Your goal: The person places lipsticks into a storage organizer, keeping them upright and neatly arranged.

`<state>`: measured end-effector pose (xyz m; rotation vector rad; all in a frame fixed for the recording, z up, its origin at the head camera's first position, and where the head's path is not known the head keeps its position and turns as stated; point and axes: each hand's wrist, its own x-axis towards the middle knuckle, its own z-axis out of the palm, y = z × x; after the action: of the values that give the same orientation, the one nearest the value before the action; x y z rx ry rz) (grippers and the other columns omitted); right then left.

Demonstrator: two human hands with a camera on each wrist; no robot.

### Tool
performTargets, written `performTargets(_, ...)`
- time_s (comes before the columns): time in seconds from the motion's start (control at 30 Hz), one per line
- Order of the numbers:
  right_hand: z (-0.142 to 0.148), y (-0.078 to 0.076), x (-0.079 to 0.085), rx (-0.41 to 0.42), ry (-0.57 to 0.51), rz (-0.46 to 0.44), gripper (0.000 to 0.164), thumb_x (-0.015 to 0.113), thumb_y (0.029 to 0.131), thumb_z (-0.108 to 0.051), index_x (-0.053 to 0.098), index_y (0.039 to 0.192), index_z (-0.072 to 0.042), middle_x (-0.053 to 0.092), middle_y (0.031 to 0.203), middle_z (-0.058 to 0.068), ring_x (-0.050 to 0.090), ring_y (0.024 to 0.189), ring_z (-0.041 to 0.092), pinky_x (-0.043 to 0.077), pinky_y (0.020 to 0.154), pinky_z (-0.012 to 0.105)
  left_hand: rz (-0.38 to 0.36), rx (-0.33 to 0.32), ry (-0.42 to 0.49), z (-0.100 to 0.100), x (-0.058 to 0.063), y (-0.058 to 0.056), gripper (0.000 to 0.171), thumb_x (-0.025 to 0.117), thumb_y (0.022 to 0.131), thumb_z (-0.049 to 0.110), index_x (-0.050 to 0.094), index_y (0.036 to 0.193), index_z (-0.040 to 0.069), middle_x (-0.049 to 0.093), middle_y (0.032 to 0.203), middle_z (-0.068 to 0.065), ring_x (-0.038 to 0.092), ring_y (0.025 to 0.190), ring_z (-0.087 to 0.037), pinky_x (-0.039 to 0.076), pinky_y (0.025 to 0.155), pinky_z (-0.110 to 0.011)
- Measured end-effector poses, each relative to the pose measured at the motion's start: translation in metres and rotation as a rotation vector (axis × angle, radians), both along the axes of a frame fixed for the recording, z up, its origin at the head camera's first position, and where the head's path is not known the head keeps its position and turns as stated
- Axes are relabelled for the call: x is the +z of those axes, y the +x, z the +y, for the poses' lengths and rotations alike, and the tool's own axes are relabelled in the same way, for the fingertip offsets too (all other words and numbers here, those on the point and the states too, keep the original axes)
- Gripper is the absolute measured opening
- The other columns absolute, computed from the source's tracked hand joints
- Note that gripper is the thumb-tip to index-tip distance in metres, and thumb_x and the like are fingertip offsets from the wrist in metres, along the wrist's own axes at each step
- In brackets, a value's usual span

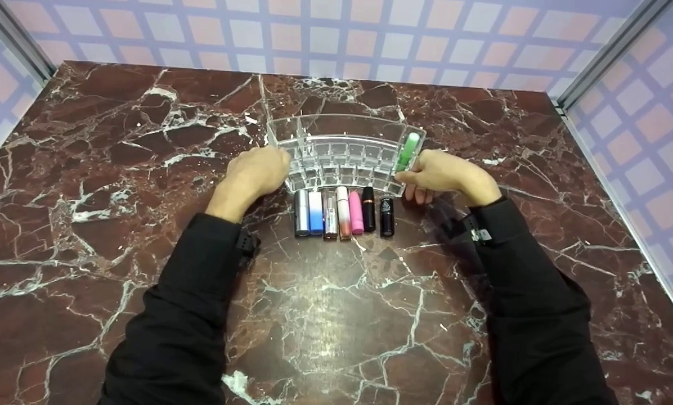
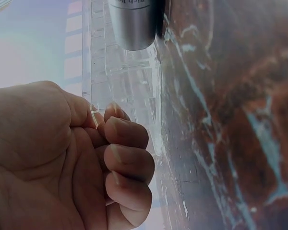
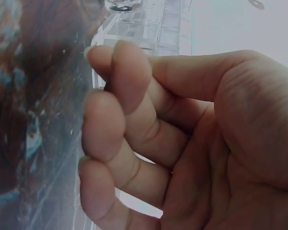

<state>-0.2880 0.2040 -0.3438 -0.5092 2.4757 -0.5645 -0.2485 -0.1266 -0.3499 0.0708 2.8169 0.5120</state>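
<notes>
A clear, curved acrylic cosmetics organizer (image 1: 348, 153) with many small compartments lies on the marble-patterned table. My left hand (image 1: 259, 169) holds its left end; in the left wrist view the thumb and forefinger pinch the clear wall and the other fingers curl in. At the opposite end, my right hand (image 1: 439, 173) grips the right corner between thumb and fingers. A green tube with a white tip (image 1: 408, 151) leans in the right-end compartment. Just in front of the organizer lies a row of lipstick tubes, among them a silver one (image 1: 302, 212) and a pink one (image 1: 356, 212).
The row also holds a blue-and-white tube (image 1: 315, 212), a black tube with a gold band (image 1: 368, 208) and, slightly apart, a short black one (image 1: 387, 216). Checkered panels (image 1: 336, 39) rise behind and beside the dark red table (image 1: 325, 315).
</notes>
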Motion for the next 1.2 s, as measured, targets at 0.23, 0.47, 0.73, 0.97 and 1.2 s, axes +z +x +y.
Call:
performTargets(0.23, 0.001, -0.001, 0.0, 0.006, -0.009, -0.009, 0.047, 0.053, 0.107, -0.036, 0.076, 0.087, 0.0, 0.072, 0.074, 0.007, 0.067, 0.061, 0.016, 0.057, 0.062, 0.033, 0.003, 0.004, -0.014, 0.0, -0.001, 0.0, 0.047, 0.017, 0.11, 0.034, 0.043, 0.076, 0.016, 0.04, 0.073, -0.003, 0.041, 0.062, -0.02, 0.041, 0.058, -0.035)
performTargets(0.47, 0.001, -0.001, -0.001, 0.021, 0.012, 0.01, 0.046, 0.052, 0.107, -0.036, 0.076, 0.087, -0.002, 0.072, 0.075, 0.007, 0.067, 0.062, 0.016, 0.058, 0.064, 0.035, 0.019, 0.015, -0.025, 0.002, -0.001, 0.001, 0.047, 0.016, 0.11, 0.035, 0.044, 0.077, 0.016, 0.042, 0.075, -0.004, 0.048, 0.067, -0.024, 0.044, 0.061, -0.037)
performTargets(0.73, 0.001, 0.0, 0.0, 0.006, 0.0, 0.0, 0.046, 0.053, 0.107, -0.036, 0.075, 0.087, -0.001, 0.073, 0.075, 0.007, 0.067, 0.062, 0.017, 0.058, 0.063, 0.034, 0.03, 0.014, 0.021, -0.001, 0.0, 0.004, 0.051, 0.015, 0.109, 0.039, 0.048, 0.08, 0.014, 0.045, 0.076, -0.007, 0.049, 0.069, -0.024, 0.046, 0.067, -0.04)
performTargets(0.97, 0.0, -0.001, -0.001, 0.017, -0.001, 0.003, 0.045, 0.053, 0.107, -0.035, 0.075, 0.087, -0.001, 0.072, 0.075, 0.008, 0.067, 0.062, 0.017, 0.058, 0.062, 0.033, -0.01, 0.0, 0.029, -0.004, 0.004, 0.006, 0.063, 0.014, 0.109, 0.048, 0.06, 0.097, 0.008, 0.062, 0.118, -0.025, 0.061, 0.107, -0.041, 0.048, 0.091, -0.055)
performTargets(1.2, 0.0, -0.002, -0.002, 0.028, 0.009, 0.013, 0.046, 0.052, 0.107, -0.035, 0.075, 0.086, -0.001, 0.073, 0.075, 0.007, 0.068, 0.062, 0.017, 0.058, 0.063, 0.034, -0.027, -0.033, -0.016, -0.002, 0.015, 0.01, 0.074, 0.015, 0.107, 0.057, 0.063, 0.111, 0.002, 0.062, 0.124, -0.025, 0.059, 0.08, -0.027, 0.05, 0.075, -0.042)
